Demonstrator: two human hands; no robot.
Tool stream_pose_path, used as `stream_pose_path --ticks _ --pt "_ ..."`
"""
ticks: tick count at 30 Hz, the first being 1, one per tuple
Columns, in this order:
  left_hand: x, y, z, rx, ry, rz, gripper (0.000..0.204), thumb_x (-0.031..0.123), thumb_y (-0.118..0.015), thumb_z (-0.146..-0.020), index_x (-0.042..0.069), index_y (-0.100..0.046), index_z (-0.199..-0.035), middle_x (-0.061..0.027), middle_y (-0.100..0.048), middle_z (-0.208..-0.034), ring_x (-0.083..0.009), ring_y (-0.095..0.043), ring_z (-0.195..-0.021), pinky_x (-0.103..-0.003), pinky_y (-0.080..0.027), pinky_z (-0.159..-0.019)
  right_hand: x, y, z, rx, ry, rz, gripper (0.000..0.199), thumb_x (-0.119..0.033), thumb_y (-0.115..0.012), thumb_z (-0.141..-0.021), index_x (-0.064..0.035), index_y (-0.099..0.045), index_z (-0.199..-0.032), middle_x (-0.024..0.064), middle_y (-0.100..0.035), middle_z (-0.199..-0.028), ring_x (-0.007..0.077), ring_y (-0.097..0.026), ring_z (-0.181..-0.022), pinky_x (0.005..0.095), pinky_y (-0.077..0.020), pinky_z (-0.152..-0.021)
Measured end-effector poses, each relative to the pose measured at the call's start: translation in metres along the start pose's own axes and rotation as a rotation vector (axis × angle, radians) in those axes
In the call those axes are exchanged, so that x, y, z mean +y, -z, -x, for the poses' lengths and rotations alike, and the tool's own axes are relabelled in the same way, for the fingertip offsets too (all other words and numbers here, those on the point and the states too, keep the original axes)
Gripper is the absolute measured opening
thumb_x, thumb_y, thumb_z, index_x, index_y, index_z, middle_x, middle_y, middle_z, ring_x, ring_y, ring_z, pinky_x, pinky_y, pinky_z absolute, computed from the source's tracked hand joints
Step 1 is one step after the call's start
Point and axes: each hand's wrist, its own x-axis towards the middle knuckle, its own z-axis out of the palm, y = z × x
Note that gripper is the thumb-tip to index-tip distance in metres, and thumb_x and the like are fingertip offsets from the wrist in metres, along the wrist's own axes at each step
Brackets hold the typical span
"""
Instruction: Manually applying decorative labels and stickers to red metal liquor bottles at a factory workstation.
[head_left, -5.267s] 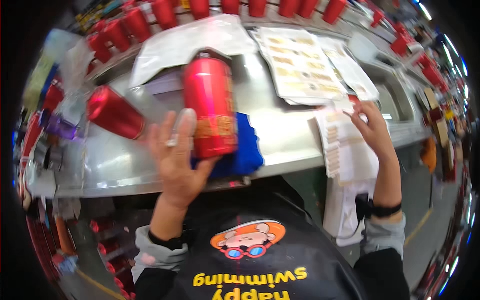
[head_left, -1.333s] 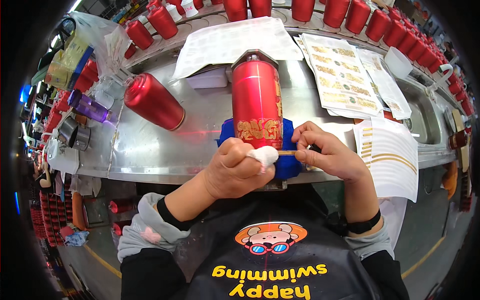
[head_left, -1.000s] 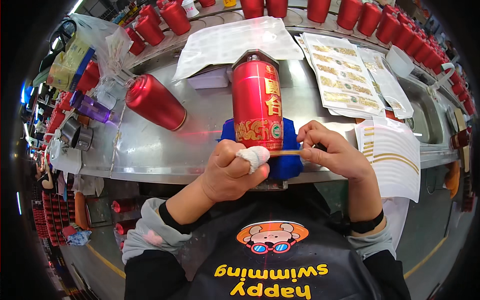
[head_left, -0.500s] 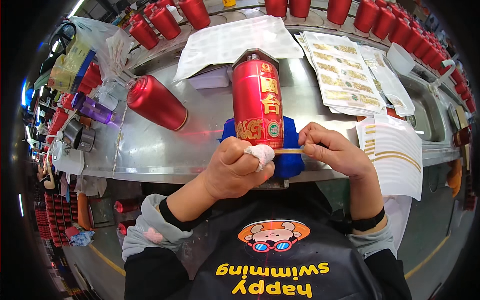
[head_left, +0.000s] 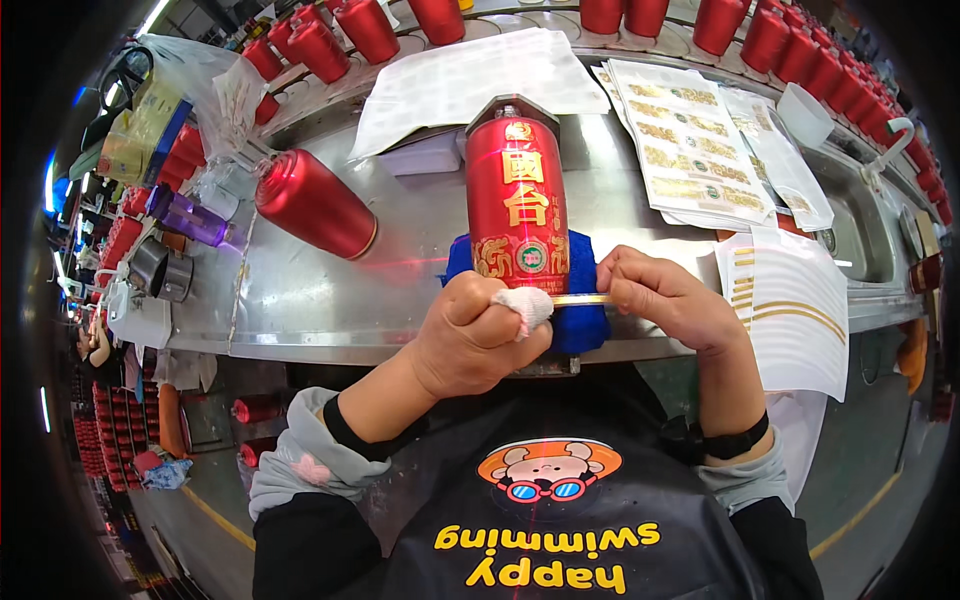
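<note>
A red bottle with gold lettering and a gold dragon band lies in front of me, its neck pointing away and its base towards me. Beneath it is a blue cloth. My left hand is closed at the base, a white fabric cover on one digit pressing there. From that cover a narrow gold strip stretches rightward. Its free end is pinched between thumb and fingers of my right hand. What lies inside my left fist is hidden.
Left on the metal bench lies a plain red bottle. Sheets of gold labels and a sheet with gold strips sit to the right, beside a sink. White sheeting lies behind; red bottles line the far conveyor.
The bottle has turned about its length, its lettering and round emblem shifting leftward. Both hands stay nearly in place. Bottles on the far conveyor have moved right.
</note>
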Motion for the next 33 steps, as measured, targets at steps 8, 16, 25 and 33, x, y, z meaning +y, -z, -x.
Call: stream_pose_path --ticks 8,16,25,33 --pt "0.010 0.002 0.011 0.094 0.274 0.062 0.022 0.004 -0.071 -0.058 0.015 -0.067 -0.077 -0.0041 -0.057 -0.103 -0.0257 -0.052 -0.088 -0.037 -0.044 -0.074 -0.001 0.005 0.002 -0.090 0.134 0.058 0.026 -0.019 -0.065 -0.091 -0.0050 -0.051 -0.075 0.0037 -0.051 -0.097 0.0129 -0.044 -0.090 0.0269 -0.0376 -0.080" --pt "0.002 0.003 -0.001 0.006 0.038 -0.022 0.022 0.006 -0.072 -0.057 0.016 -0.068 -0.077 -0.0026 -0.054 -0.106 -0.0269 -0.050 -0.089 -0.041 -0.045 -0.073 -0.004 0.006 0.005 -0.056 0.123 0.056 0.027 -0.020 -0.065 -0.091 -0.0057 -0.050 -0.074 0.0035 -0.051 -0.097 0.0117 -0.045 -0.088 0.0253 -0.0383 -0.077" --pt "0.008 0.003 0.008 0.091 0.209 0.092 0.020 0.002 -0.073 -0.055 0.012 -0.066 -0.071 -0.0052 -0.057 -0.105 -0.0266 -0.053 -0.088 -0.037 -0.043 -0.070 -0.003 0.005 0.001 -0.081 0.148 0.099 0.026 -0.020 -0.065 -0.091 -0.0052 -0.051 -0.074 0.0033 -0.052 -0.096 0.0116 -0.045 -0.088 0.0256 -0.0385 -0.077" --pt "0.000 0.008 -0.007 -0.067 -0.002 0.050 0.024 0.005 -0.072 -0.055 0.013 -0.066 -0.076 -0.0023 -0.056 -0.110 -0.0247 -0.052 -0.087 -0.035 -0.045 -0.071 -0.002 0.004 0.002 -0.054 0.118 0.084 0.026 -0.020 -0.065 -0.091 -0.0049 -0.051 -0.074 0.0028 -0.052 -0.096 0.0114 -0.046 -0.089 0.0258 -0.0385 -0.078"
